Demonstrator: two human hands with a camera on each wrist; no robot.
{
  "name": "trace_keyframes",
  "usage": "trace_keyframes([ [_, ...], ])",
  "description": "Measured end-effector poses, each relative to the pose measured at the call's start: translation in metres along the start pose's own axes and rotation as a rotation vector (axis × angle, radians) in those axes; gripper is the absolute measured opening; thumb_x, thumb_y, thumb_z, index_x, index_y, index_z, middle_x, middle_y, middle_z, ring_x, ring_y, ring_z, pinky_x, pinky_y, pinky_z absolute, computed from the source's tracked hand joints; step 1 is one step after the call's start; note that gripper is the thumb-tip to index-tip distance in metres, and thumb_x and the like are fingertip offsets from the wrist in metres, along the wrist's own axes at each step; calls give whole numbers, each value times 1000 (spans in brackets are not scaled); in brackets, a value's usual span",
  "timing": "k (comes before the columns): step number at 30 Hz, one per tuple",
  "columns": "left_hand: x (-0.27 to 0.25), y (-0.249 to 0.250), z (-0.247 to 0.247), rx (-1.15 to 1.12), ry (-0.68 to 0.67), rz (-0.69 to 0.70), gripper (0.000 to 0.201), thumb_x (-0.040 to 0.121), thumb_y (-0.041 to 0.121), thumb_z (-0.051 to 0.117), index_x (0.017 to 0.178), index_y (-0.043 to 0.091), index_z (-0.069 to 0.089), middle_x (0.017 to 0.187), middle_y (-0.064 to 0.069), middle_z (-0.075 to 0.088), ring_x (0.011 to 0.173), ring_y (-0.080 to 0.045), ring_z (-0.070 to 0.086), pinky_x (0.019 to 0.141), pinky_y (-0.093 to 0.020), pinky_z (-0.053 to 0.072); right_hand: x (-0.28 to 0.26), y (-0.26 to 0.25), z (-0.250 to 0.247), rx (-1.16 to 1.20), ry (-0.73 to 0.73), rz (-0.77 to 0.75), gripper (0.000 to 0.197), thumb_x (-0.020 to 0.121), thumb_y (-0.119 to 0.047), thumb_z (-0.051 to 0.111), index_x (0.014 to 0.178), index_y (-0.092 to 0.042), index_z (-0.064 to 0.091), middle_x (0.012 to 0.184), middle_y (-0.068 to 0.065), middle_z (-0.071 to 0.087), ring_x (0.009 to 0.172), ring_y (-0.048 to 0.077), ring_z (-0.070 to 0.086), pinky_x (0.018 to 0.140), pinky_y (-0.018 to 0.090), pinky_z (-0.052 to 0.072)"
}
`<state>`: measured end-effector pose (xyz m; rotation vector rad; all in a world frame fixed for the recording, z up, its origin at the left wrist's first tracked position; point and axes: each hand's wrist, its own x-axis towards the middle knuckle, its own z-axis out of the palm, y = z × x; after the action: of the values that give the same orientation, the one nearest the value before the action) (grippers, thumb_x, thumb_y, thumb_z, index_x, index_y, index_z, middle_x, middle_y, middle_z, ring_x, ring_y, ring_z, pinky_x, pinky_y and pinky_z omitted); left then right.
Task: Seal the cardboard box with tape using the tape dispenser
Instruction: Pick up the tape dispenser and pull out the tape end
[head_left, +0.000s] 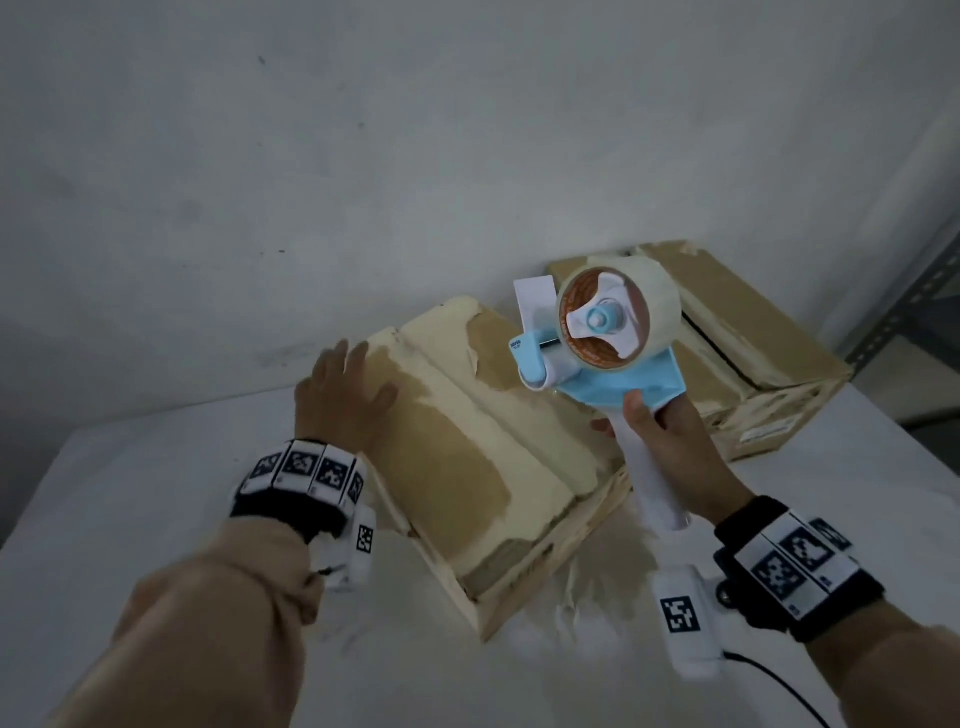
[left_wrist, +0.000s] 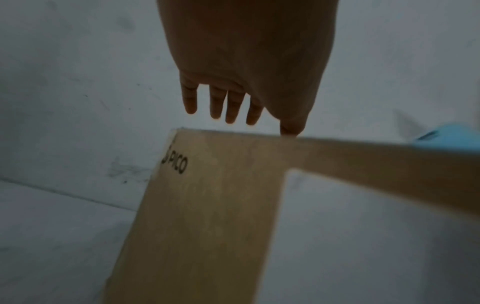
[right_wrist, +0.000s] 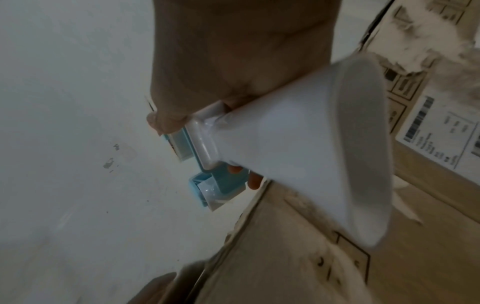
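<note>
My right hand (head_left: 670, 441) grips the tape dispenser (head_left: 602, 338) by its white handle. My left hand (head_left: 343, 395), fingers spread, presses the cardboard box (left_wrist: 207, 205) marked "PICO".

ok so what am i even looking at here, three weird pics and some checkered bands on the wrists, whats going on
No machine here: a person wears three cameras, one on the head and one on each wrist; the checkered bands are wrist straps with printed markers. The head view looks down at a white table with two cardboard boxes. The left hand lies flat, fingers straight, on the near box. The right hand grips the white handle of a blue tape dispenser, held above that box. The second box sits behind.
</note>
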<state>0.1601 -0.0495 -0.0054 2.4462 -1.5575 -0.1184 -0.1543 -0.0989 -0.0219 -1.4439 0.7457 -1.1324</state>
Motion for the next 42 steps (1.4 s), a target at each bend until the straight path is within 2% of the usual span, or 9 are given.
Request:
trace_keyframes([
  [4,19,0,11,28,-140,-102,87,85,65,36,148,16,1,157,-6,6,144,-27,8,111,-50,20,-5,0,-3,-46,15,12,92,70,-68,61,134,-5,40,131,15,53,112,27,57,80,28,54],
  [12,-4,2,0,12,-199,-115,98,65,75,57,140,20,27,144,-10,29,131,-31,30,103,-47,30,-19,-41,-4,-67,-32,34,79,64,-74,59,119,-18,52,112,3,65,95,23,65,74,23,53],
  [16,-48,10,-6,-63,-241,-105,100,54,77,63,129,17,32,131,-8,36,123,-28,36,99,-44,32,-16,-68,0,-19,-101,22,74,56,-77,63,106,-22,58,98,14,65,80,26,65,66,23,54],
  [21,-98,24,-13,88,-342,-83,113,46,91,49,129,18,24,123,-4,45,111,-25,50,90,-36,43,-9,-82,10,-36,-194,-21,80,61,-75,62,110,-12,55,96,-1,70,82,20,67,70,30,57],
  [25,-112,21,-27,180,-358,41,132,25,101,1,122,22,40,107,3,57,94,-16,60,75,-26,47,-11,-91,17,4,-243,-56,78,60,-75,62,101,-9,54,78,-11,69,68,8,65,63,20,53],
  [27,-112,29,-39,93,-246,86,117,46,97,0,129,25,41,119,4,54,103,-14,57,83,-27,46,-11,-94,19,-1,-263,-65,81,61,-75,62,103,-7,53,80,-9,69,71,13,66,66,24,54],
  [29,-111,50,-55,-89,-115,140,76,77,77,28,133,27,40,126,7,52,107,-11,56,88,-26,44,-13,-97,23,-20,-280,-77,82,62,-75,60,105,-7,52,84,-9,70,75,14,67,67,23,54],
  [35,-114,95,-71,-717,-131,261,77,67,85,24,104,28,62,100,12,64,84,-4,60,78,-26,50,-19,-102,33,-36,-276,-206,69,73,-70,51,114,-15,48,102,-23,66,90,-2,64,72,10,50],
  [42,-111,115,-67,-1070,-166,117,43,72,59,42,78,21,61,76,3,64,63,-6,62,58,-12,44,-22,-97,29,-37,-242,-229,91,73,-71,52,121,7,47,102,1,69,87,16,67,72,19,52],
])
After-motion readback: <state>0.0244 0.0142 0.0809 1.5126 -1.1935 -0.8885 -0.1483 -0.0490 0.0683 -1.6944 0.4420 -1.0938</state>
